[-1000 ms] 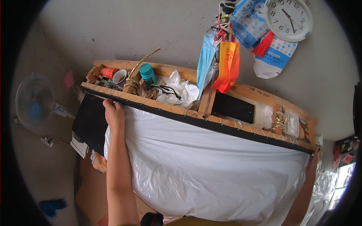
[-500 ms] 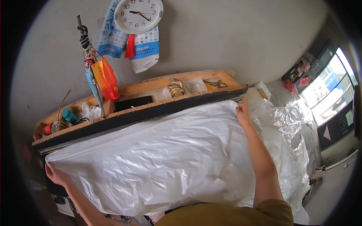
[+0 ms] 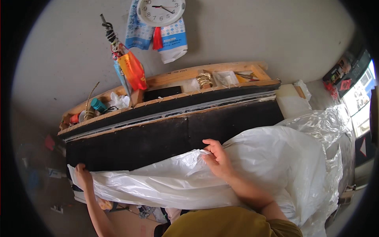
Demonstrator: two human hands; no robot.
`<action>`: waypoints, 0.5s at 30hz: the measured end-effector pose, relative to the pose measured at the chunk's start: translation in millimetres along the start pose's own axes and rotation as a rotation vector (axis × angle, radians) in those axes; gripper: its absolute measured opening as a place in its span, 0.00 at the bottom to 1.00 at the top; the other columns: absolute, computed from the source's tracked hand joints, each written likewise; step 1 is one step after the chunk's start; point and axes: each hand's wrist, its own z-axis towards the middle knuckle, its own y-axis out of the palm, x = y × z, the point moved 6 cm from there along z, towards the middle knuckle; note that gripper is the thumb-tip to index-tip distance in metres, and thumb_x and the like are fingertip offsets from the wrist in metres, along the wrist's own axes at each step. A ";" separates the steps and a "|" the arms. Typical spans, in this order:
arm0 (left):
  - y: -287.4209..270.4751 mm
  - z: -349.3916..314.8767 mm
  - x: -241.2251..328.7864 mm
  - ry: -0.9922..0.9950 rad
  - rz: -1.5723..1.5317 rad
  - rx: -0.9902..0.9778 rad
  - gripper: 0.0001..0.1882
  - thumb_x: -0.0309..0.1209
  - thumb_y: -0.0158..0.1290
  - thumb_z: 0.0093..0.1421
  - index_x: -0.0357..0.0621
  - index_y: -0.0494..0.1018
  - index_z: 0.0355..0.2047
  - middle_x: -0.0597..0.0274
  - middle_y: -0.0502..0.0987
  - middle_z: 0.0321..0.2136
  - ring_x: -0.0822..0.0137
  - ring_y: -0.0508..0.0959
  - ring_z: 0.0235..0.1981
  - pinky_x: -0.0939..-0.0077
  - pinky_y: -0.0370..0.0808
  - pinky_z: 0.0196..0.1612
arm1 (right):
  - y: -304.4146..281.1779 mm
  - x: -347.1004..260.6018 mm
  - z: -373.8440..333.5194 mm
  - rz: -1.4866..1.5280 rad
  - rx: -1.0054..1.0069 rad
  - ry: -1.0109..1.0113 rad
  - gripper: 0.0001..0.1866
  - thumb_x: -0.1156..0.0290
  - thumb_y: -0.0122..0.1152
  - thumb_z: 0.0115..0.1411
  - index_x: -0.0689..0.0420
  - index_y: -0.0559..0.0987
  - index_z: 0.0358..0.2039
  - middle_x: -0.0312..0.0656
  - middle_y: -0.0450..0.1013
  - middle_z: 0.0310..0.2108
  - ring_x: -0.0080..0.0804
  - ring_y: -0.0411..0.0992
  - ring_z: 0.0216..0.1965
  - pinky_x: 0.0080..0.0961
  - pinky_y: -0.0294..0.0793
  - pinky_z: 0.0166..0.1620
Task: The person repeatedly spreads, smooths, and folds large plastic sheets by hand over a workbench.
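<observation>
Head view, left to right: your left hand (image 3: 82, 176) sits at the far left corner of the black pad (image 3: 158, 138), fingers curled shut on the edge of the white sheet (image 3: 189, 185). That corner is the weak spot. The film looks thin and slick, and the hand grips only a small pinch of it right at the pad's end, so a hard tug could probably slip it free or tear it.

Past that corner the pad ends and the floor drops away, with loose bits lying near the bench foot. You have little room to step or swing left.

Mid-frame, the sheet lies bunched along the near side of the pad, covering only its lower strip; the upper part of the pad is bare. Your right hand (image 3: 218, 158) rests on top of the bunched film near the centre, fingers bent and pressing into a fold, thumb tucked under; it looks closed on the sheet rather than flat.

Behind the pad a wooden shelf (image 3: 185, 75) runs the full width, crowded with small things: a teal cap, cups, a brass piece, a clear bag. Orange and blue bags (image 3: 128, 71) hang from a hook just above it, under a clock (image 3: 161, 10). Film flung that far could likely snag or sweep these off.

To the right, the sheet balloons into a loose heap (image 3: 316, 158) spilling beyond the pad's end. That slack can catch underfoot or drag, yet that side holds the most open room.
</observation>
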 end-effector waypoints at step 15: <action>40.8 -12.9 106.0 0.010 -0.627 -0.089 0.05 0.26 0.48 0.57 0.38 0.71 0.30 0.58 0.75 0.24 0.71 0.72 0.24 0.77 0.69 0.29 | -45.9 -44.0 -12.5 -1.232 0.221 -0.329 0.16 0.77 0.55 0.45 0.58 0.74 0.38 0.48 0.65 0.49 0.47 0.60 0.53 0.49 0.56 0.53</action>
